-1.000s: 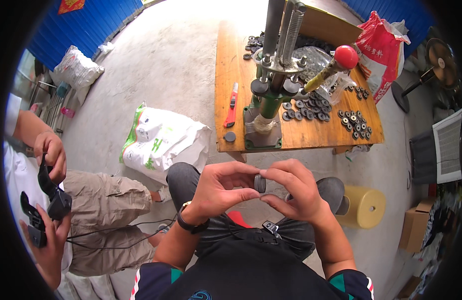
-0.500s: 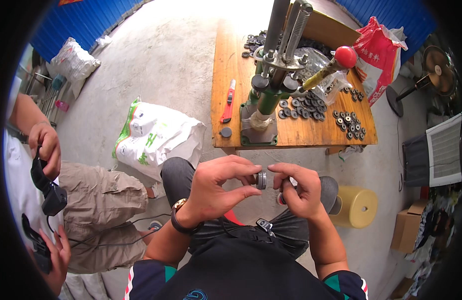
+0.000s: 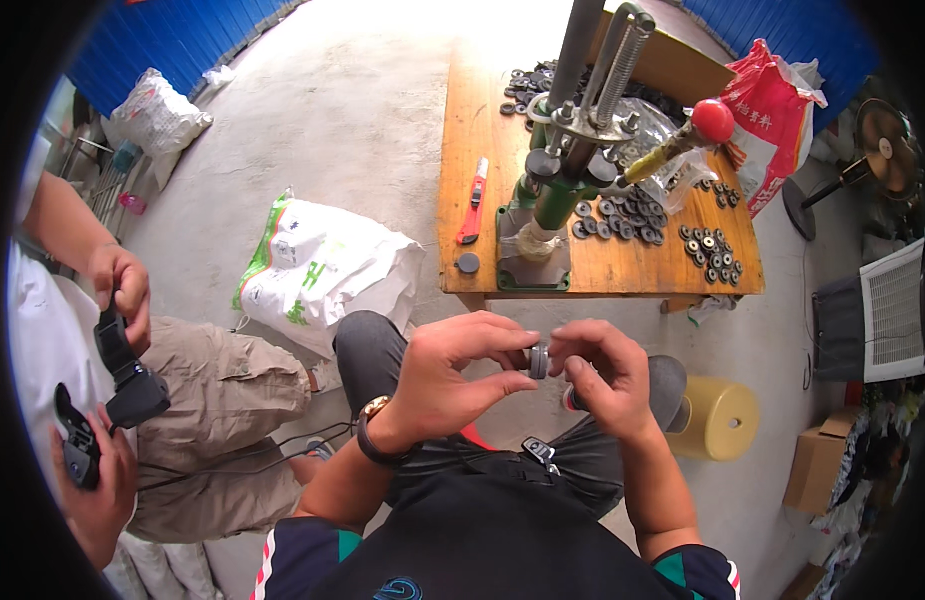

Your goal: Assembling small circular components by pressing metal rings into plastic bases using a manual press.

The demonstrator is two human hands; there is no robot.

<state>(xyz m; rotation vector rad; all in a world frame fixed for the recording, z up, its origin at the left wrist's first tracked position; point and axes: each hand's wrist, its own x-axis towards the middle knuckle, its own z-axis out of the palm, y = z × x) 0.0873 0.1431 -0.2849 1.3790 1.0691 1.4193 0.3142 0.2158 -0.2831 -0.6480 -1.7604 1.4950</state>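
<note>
Above my lap, my left hand (image 3: 447, 375) pinches a small grey grooved wheel (image 3: 538, 362) on edge between thumb and fingers. My right hand (image 3: 607, 375) is closed at the wheel's right side, thumb and forefinger curled close to its face. What these fingers pinch, if anything, is too small to make out. Below the right thumb shows a small dark thing with a red edge (image 3: 572, 400), mostly hidden by the hand. Beyond my hands, a green hand press (image 3: 557, 205) with a red-knobbed lever (image 3: 713, 121) stands on the wooden table (image 3: 467, 130).
Several dark wheels (image 3: 622, 215) lie right of the press. A red utility knife (image 3: 472, 205) and a dark disc (image 3: 468, 263) lie left. White sack (image 3: 332, 260), yellow stool (image 3: 722, 418), fan (image 3: 882, 150) stand around. At left, another person's hands (image 3: 122, 285) hold a black strapped device (image 3: 132, 385).
My right fingers have come in against the wheel, closing the gap. The view has shifted slightly, and the other person's hands have moved with the black device.
</note>
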